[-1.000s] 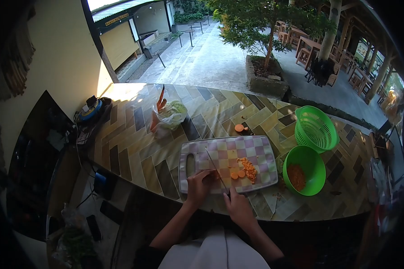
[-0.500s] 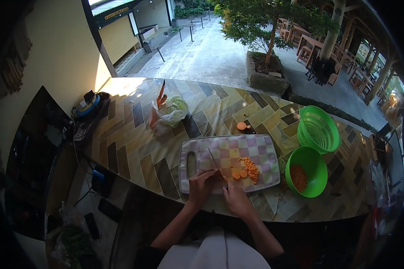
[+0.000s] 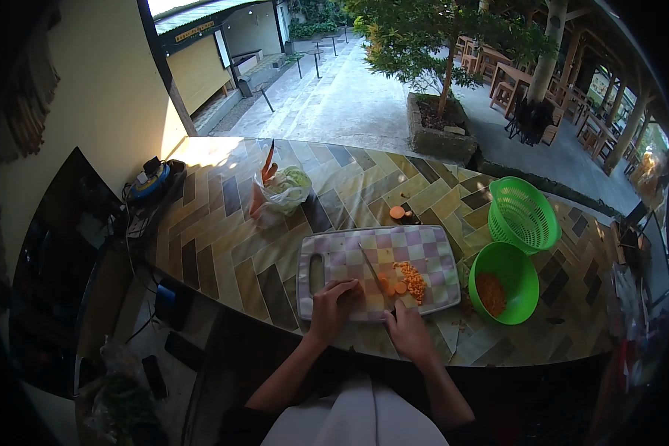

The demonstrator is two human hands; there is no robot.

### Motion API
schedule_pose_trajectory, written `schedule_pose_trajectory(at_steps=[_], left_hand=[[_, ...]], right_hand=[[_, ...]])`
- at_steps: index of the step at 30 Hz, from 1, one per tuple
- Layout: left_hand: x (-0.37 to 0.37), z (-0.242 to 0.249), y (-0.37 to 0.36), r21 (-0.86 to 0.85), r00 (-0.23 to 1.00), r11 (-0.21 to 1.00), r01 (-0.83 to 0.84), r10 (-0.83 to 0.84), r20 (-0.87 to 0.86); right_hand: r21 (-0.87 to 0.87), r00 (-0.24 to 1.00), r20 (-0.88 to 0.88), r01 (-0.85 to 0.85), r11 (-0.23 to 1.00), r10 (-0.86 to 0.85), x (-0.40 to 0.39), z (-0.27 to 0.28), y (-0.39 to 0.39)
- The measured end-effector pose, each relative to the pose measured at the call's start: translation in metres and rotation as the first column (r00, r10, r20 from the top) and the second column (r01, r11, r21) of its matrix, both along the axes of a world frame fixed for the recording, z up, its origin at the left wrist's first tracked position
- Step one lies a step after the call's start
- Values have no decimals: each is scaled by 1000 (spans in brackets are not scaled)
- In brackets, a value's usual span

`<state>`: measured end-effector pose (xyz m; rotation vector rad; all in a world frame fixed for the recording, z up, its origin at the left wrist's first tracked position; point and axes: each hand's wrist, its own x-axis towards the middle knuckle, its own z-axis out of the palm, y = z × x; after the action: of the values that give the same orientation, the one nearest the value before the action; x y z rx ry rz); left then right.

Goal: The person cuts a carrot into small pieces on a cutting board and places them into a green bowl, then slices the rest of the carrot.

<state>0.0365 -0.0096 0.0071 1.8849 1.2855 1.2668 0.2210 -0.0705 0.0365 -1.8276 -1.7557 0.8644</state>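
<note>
My right hand (image 3: 409,332) is closed round the handle of a kitchen knife (image 3: 372,266), whose blade points away from me over the checkered cutting board (image 3: 327,239). The blade lies beside several round carrot slices (image 3: 400,287). Just left of the knife, my left hand (image 3: 331,306) has its fingers closed on a carrot piece (image 3: 357,288), mostly hidden by the fingers. Right of the slices is a small heap of diced carrot (image 3: 413,281) on the board.
A green bowl (image 3: 531,286) with orange bits stands right of the board, a green strainer basket (image 3: 524,204) behind it. Carrot ends (image 3: 398,212) lie beyond the board. A plastic bag of vegetables (image 3: 281,195) sits at the back left of the tiled table (image 3: 230,245).
My right hand has moved the knife to the right, away from my left hand and up to the carrot slices. The left hand stays nearly in place.
</note>
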Motion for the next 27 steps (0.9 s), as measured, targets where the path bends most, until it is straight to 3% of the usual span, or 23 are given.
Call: schedule_pose_trajectory(at_steps=[8, 27], left_hand=[[1, 6, -1, -135, 996, 991, -1, 14, 90], [0, -3, 3, -60, 997, 998, -8, 12, 71]], right_hand=[[-31, 996, -56, -69, 997, 67, -13, 18, -17], [-132, 995, -42, -97, 986, 92, -28, -2, 19]])
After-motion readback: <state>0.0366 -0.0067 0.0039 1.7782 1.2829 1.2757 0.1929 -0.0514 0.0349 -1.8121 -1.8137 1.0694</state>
